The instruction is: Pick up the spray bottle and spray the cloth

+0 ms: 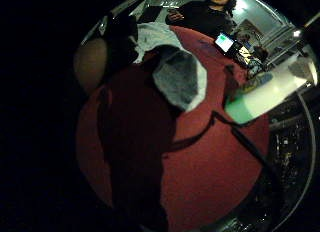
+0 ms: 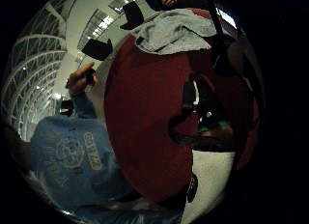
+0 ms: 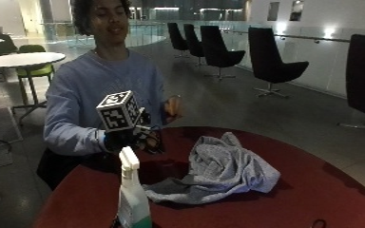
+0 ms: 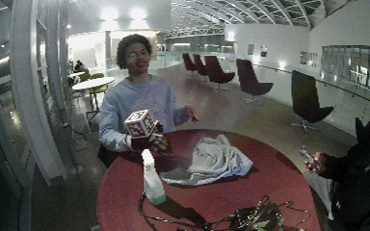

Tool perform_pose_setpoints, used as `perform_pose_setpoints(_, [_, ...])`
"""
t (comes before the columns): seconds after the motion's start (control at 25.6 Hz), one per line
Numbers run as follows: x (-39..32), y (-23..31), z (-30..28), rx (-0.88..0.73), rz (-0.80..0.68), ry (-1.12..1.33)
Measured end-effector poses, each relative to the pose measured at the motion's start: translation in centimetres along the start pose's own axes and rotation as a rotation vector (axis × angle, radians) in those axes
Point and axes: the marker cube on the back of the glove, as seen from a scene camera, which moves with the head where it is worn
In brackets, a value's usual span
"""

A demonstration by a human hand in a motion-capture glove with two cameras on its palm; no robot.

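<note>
The spray bottle stands upright on the red surface, its long axis vertical, on the far side of the gloved right hand from the person and well apart from it. The grey cloth lies crumpled beside the bottle. That hand hovers above the surface edge holding nothing (finger pose too dark, cannot tell). The bottle's base is cut off.
</note>
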Motion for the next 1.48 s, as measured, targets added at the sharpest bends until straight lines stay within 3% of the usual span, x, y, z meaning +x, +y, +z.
perform_pose_setpoints(0.66, [-1.4, -2.2, -0.4, -0.085, -0.013, 0.057])
perform_pose_setpoints(1.05, [-0.9, -1.5, -0.7, -0.045, 0.077, -0.034])
perform_pose_setpoints(1.25, [0.7, 0.4, -2.3, 0.084, 0.162, -0.314])
perform_pose_setpoints(1.48, [5.5, 2.9, -6.4, 0.44, 0.342, -0.717])
